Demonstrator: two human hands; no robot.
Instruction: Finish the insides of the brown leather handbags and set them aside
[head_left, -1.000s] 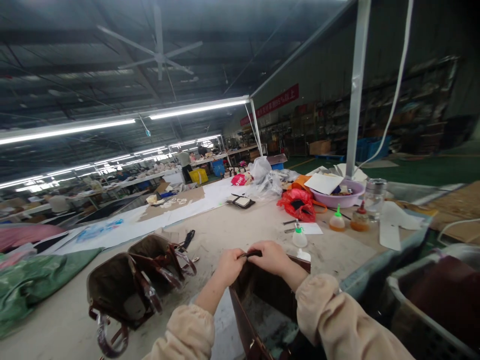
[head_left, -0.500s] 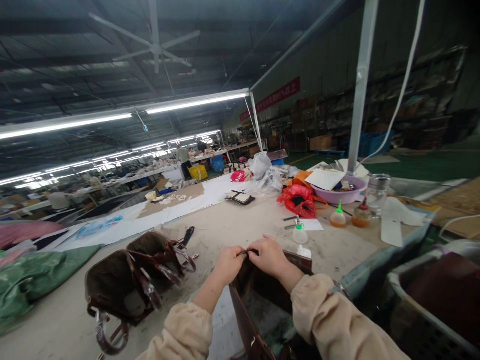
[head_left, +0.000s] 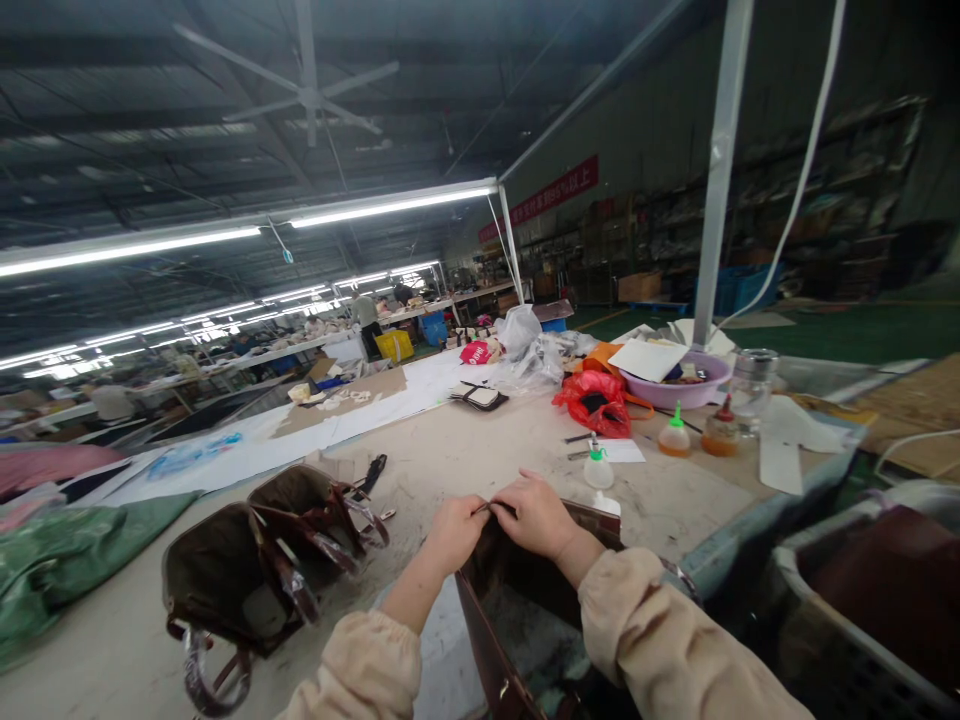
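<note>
A dark brown handbag (head_left: 487, 640) stands open at the table's near edge, its inside facing up. My left hand (head_left: 456, 530) pinches the far top edge of the bag between thumb and fingers. Right beside it, my right hand (head_left: 536, 515) is closed on the same edge, the two hands almost touching. Both forearms are in beige sleeves, and the right one covers part of the bag. Two more brown handbags (head_left: 217, 570) lie to the left, open, with handles wrapped in clear film.
Small bottles, one a green-capped white bottle (head_left: 598, 470), stand beyond my right hand. Farther back are a red plastic bag (head_left: 596, 400) and a purple basin (head_left: 675, 392). Green cloth (head_left: 75, 570) covers the left side. At right stands a basket (head_left: 795, 570). People work far off.
Both hands keep their hold on the bag's edge with only slight finger movement. The view has shifted slightly; the objects on the table stay put.
</note>
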